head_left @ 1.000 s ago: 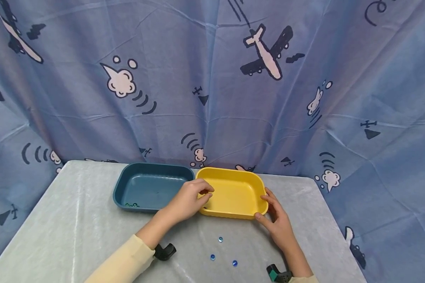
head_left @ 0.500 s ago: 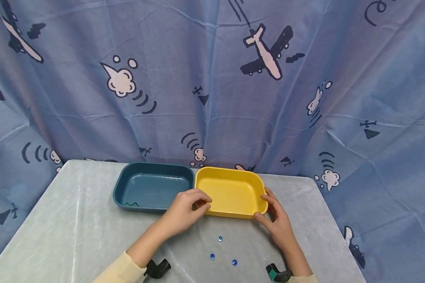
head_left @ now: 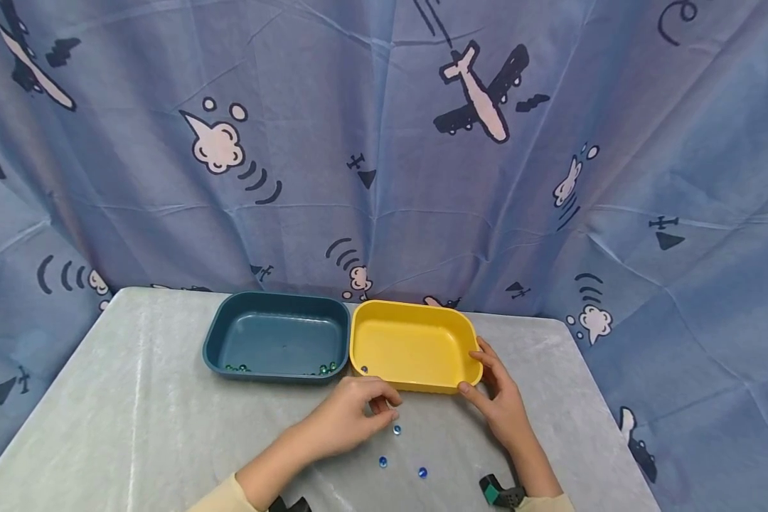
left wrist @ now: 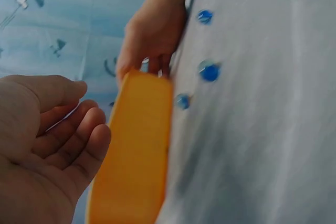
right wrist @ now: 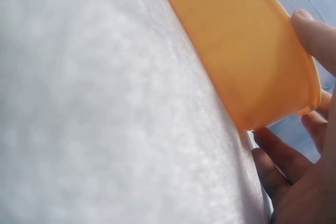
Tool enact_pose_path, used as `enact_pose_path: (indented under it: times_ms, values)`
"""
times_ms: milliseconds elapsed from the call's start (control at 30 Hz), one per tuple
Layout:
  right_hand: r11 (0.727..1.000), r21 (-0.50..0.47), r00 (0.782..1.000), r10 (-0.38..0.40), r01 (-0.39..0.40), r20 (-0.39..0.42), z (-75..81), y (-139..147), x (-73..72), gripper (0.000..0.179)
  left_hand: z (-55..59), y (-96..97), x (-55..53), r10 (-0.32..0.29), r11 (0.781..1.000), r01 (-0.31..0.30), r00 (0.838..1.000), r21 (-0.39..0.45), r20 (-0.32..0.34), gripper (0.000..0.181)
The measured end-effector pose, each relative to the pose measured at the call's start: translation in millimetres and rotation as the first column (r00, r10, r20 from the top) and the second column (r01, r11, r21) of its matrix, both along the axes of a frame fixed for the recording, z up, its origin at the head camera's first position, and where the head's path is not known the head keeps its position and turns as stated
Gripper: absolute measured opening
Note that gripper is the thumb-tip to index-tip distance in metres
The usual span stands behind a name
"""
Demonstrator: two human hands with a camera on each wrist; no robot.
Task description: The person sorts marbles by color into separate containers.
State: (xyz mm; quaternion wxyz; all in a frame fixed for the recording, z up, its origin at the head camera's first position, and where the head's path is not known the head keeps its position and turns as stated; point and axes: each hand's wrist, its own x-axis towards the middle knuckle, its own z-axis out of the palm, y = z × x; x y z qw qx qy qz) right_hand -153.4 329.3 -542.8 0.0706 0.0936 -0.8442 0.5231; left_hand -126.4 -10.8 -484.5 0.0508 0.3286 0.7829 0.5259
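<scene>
My left hand (head_left: 355,416) hovers in front of the yellow tray (head_left: 416,345), its fingers loosely bent. In the left wrist view nothing shows between the thumb and fingers of this left hand (left wrist: 52,135). Just beyond its fingertips a blue glass marble (head_left: 397,429) lies on the table. Two more blue marbles, one nearer (head_left: 382,462) and one to the right (head_left: 422,472), lie closer to me. Another blue marble (head_left: 364,369) sits in the yellow tray's front left corner. My right hand (head_left: 504,409) grips that tray's right end, thumb and fingers spread round the corner.
A dark teal tray (head_left: 284,334) stands left of the yellow one, side by side with it. Green marbles lie in its front left corner (head_left: 243,368) and front right corner (head_left: 323,369). A patterned blue curtain (head_left: 384,178) hangs behind the pale cloth-covered table (head_left: 160,398).
My left hand has moved from over the yellow tray's left end down toward the loose blue marbles, uncovering the blue marble in the tray and green ones in the teal tray. The right hand stays put.
</scene>
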Motion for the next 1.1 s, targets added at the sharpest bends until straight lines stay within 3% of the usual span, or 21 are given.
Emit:
enact_pose_path:
  times_ms: [133,233,667,1100]
  values:
    - [1.000,-0.003,1.000,0.000,0.000,0.003,0.8,-1.6,-0.5,0.056,-7.1,7.4,2.8,-0.063,0.996,0.063,0.998,-0.058,0.000,0.012]
    - [1.000,-0.002,1.000,-0.002,0.002,0.005,1.4,-2.6,-0.8,0.056,-10.9,11.5,2.9,-0.079,0.993,0.078,0.997,-0.094,-0.008,0.013]
    - [1.000,0.003,1.000,-0.002,0.002,0.008,3.6,-3.7,0.3,0.055,-30.3,20.1,-2.9,-0.093,0.968,0.088,0.996,-0.234,-0.008,0.019]
    - [1.000,-0.002,1.000,-0.008,0.008,0.024,3.2,-1.3,1.5,0.056,-39.2,23.1,-2.8,-0.077,0.959,0.069,0.997,-0.276,-0.015,0.018]
